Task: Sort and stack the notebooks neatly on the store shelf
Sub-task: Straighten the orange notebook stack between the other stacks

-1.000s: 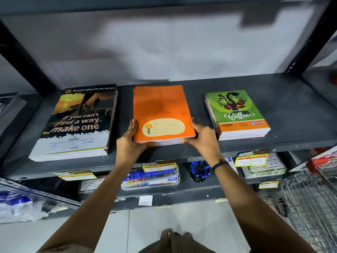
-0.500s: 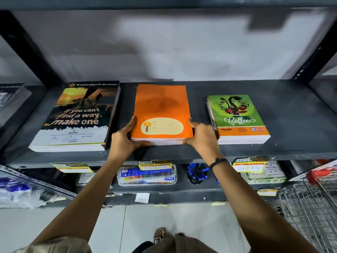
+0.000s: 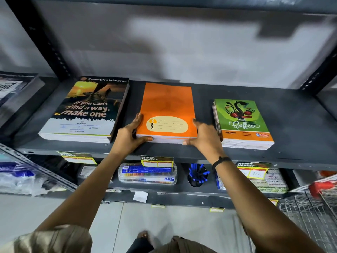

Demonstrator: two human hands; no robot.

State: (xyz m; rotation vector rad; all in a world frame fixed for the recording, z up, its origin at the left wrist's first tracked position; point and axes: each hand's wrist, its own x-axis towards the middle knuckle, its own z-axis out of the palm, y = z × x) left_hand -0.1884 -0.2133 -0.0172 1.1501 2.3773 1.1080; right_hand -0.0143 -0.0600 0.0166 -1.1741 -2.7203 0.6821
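Observation:
Three piles of notebooks lie flat on the dark grey shelf (image 3: 300, 136). In the middle is the orange notebook stack (image 3: 167, 106) with a cream label. My left hand (image 3: 130, 136) grips its front left corner, thumb under the front edge. My right hand (image 3: 205, 136) presses against its front right corner and right side. To the left lies a large stack with a sunset cover reading "If you can't find a way, make one" (image 3: 85, 110). On the right sits a smaller green and orange "Coffee" stack (image 3: 242, 123), close to my right hand.
Yellow price tags (image 3: 156, 160) hang on the shelf's front edge. The shelf below holds a box of colour pens (image 3: 147, 173), a cup of blue pens (image 3: 197, 175) and paper packs. A wire trolley (image 3: 310, 212) stands at the lower right. Black uprights frame the shelf.
The orange stack has slid a little deeper onto the shelf and sits squarer. Both hands have stayed at its front corners.

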